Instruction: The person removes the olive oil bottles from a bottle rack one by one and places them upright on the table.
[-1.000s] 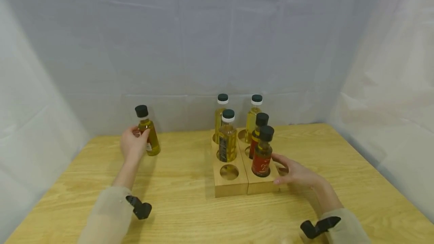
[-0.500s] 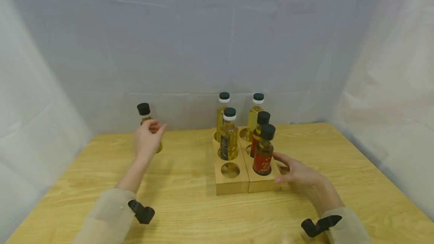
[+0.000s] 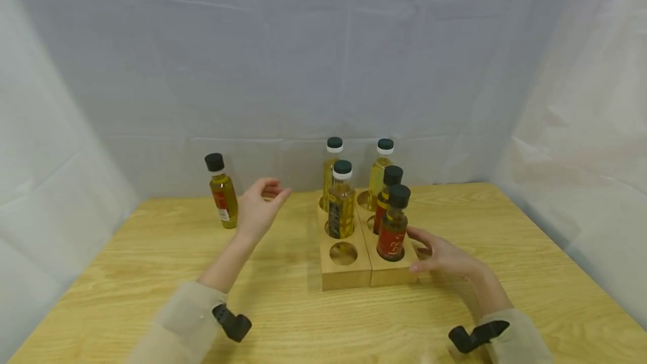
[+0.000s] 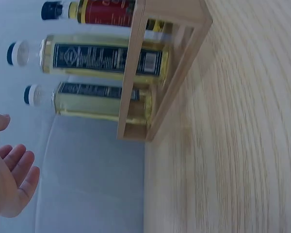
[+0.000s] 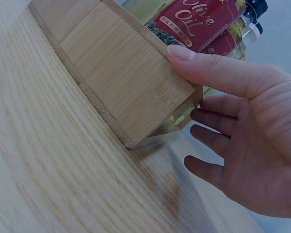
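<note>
A lone oil bottle (image 3: 222,195) with a black cap stands upright at the table's back left. My left hand (image 3: 262,204) hovers open between it and the wooden rack (image 3: 349,278), holding nothing; its bare palm (image 4: 9,182) shows in the left wrist view. The rack (image 4: 157,73) carries several capped oil bottles, with a red-labelled bottle (image 3: 392,229) at the front right. My right hand (image 3: 434,254) rests flat against the rack's right side. There the thumb (image 5: 208,68) lies on the rack's (image 5: 111,73) top edge, below the red label (image 5: 199,19).
The rack's front left hole (image 3: 343,253) holds no bottle. The wooden table (image 3: 283,324) is hemmed in by grey fabric walls (image 3: 303,60) at the back and on both sides.
My left hand has let go of the lone bottle and moved right toward the rack. The bottle stays standing. My right hand has not moved.
</note>
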`<state>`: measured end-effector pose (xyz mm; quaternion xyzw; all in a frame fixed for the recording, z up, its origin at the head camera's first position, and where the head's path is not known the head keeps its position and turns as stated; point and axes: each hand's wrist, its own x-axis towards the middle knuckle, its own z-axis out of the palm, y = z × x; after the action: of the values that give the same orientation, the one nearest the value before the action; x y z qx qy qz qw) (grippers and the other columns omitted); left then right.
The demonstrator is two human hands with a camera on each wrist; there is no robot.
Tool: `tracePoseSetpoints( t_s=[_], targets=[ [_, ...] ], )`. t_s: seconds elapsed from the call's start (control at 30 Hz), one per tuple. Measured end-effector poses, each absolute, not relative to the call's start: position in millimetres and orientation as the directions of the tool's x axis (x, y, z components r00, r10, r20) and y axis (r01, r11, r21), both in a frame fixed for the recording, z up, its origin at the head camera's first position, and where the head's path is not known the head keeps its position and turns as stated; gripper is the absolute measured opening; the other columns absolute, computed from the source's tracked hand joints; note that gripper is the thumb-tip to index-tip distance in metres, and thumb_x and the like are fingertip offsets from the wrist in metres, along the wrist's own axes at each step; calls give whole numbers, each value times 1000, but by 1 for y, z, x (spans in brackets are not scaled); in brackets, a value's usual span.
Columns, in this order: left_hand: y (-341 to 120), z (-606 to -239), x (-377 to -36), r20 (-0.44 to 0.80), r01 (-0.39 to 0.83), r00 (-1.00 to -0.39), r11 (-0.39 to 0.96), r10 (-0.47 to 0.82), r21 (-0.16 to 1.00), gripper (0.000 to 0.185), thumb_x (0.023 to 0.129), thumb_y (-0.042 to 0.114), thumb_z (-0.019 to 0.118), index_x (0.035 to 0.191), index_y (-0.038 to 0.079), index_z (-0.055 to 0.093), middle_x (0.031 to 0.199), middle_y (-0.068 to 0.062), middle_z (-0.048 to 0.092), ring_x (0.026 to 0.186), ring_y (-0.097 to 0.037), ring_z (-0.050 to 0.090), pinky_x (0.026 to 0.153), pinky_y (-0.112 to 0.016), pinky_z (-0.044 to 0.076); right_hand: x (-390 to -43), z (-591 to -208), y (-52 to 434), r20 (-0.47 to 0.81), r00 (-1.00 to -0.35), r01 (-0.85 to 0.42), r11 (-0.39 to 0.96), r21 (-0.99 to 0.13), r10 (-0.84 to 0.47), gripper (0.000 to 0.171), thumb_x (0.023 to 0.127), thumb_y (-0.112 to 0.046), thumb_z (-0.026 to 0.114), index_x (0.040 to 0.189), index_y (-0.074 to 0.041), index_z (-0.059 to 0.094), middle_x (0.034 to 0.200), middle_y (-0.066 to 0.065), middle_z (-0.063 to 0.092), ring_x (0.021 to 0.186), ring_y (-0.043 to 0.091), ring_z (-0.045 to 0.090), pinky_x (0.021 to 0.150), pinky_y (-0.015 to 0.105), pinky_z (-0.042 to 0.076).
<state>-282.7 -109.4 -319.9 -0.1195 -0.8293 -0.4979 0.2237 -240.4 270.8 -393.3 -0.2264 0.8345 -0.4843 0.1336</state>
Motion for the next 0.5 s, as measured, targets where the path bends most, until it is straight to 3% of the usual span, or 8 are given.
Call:
tracePoseSetpoints(
  t_s=[0.5],
  targets=[
    [-62, -327, -279, 297, 371, -928, 478, 224, 796, 72, 77, 29, 76, 133, -1, 43, 122, -16, 54, 109, -30, 52, 93, -43, 43, -241, -394, 271, -4, -863, -248, 430, -868, -506, 94, 80, -19, 74, 144, 8, 11, 148, 31, 9, 130, 54, 16, 102, 61, 23]
  ],
)
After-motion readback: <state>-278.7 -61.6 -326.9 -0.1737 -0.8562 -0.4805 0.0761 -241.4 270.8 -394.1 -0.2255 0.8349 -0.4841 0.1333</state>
